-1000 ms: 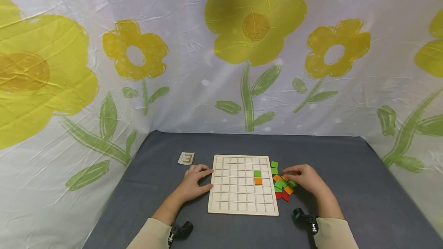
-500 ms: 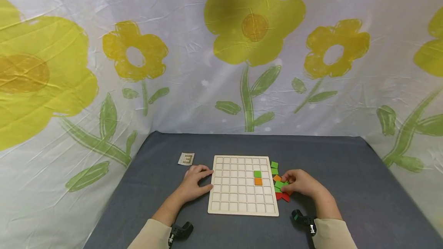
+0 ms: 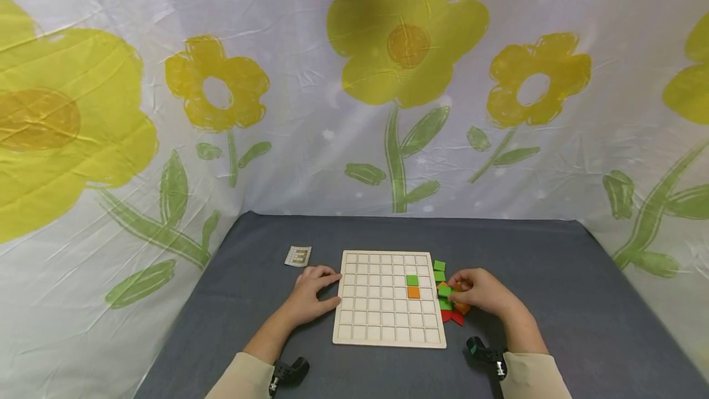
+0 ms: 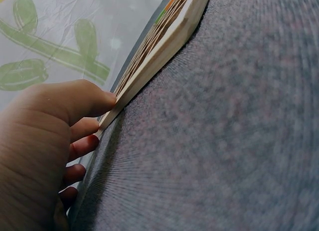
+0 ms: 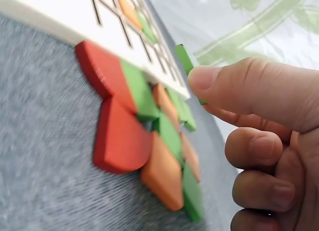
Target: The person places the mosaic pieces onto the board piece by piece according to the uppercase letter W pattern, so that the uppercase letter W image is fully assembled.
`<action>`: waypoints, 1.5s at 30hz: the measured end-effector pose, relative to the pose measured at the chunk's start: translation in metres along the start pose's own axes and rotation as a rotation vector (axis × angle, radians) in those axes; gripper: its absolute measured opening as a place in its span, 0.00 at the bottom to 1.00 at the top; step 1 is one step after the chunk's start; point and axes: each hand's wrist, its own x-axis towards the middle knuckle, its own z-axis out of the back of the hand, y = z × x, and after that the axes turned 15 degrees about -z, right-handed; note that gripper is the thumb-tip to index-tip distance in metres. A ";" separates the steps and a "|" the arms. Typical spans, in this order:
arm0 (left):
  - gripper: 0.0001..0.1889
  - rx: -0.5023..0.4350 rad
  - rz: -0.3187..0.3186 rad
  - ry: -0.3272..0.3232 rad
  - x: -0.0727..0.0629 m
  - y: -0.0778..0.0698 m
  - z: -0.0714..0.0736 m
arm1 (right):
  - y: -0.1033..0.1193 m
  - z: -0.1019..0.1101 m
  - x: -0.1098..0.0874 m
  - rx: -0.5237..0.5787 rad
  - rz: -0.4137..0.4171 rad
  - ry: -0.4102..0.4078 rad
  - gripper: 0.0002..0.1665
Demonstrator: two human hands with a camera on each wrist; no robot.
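Note:
A pale wooden grid board (image 3: 382, 319) lies flat in the middle of the table. Its cells hold one green tile (image 3: 412, 280) and, just below it, one orange tile (image 3: 413, 292). My left hand (image 3: 311, 293) touches the board's left edge with thumb and fingertips, as the left wrist view also shows. Above the loose tiles at the board's right side, my right hand (image 3: 483, 291) pinches a green square tile (image 5: 184, 59) between thumb and index finger. Its other fingers are curled in. Red pieces (image 5: 122, 141), orange tiles (image 5: 163, 172) and more green tiles (image 5: 139, 91) lie beneath.
A small card (image 3: 298, 255) with a printed grid pattern lies beyond my left hand. Dark grey cloth (image 3: 376, 374) covers the table, and a flower-printed curtain (image 3: 304, 159) hangs behind it. Each wrist carries a black device (image 3: 290, 372).
My right hand has moved from the far right of the pile slightly left and now holds a green tile up off it. My left hand and the board have stayed put.

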 end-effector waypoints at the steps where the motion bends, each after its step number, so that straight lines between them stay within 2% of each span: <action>1: 0.26 0.000 0.002 0.001 0.000 0.000 0.000 | 0.002 0.001 -0.001 0.001 0.011 -0.002 0.13; 11: 0.26 0.006 0.011 0.002 -0.002 -0.001 0.000 | 0.023 0.000 -0.013 0.000 0.025 -0.033 0.12; 19: 0.26 0.010 0.007 -0.004 -0.003 0.000 -0.001 | 0.034 -0.005 -0.019 0.006 0.043 0.000 0.12; 28: 0.26 0.003 0.011 -0.003 -0.003 0.000 -0.001 | 0.034 -0.019 -0.011 -0.022 0.032 0.050 0.11; 37: 0.26 0.020 -0.008 -0.019 -0.002 -0.001 0.000 | 0.037 -0.031 -0.009 -0.118 0.137 0.117 0.10; 45: 0.26 0.006 0.008 0.004 0.000 -0.002 0.001 | 0.036 -0.041 -0.006 -0.190 0.149 0.109 0.10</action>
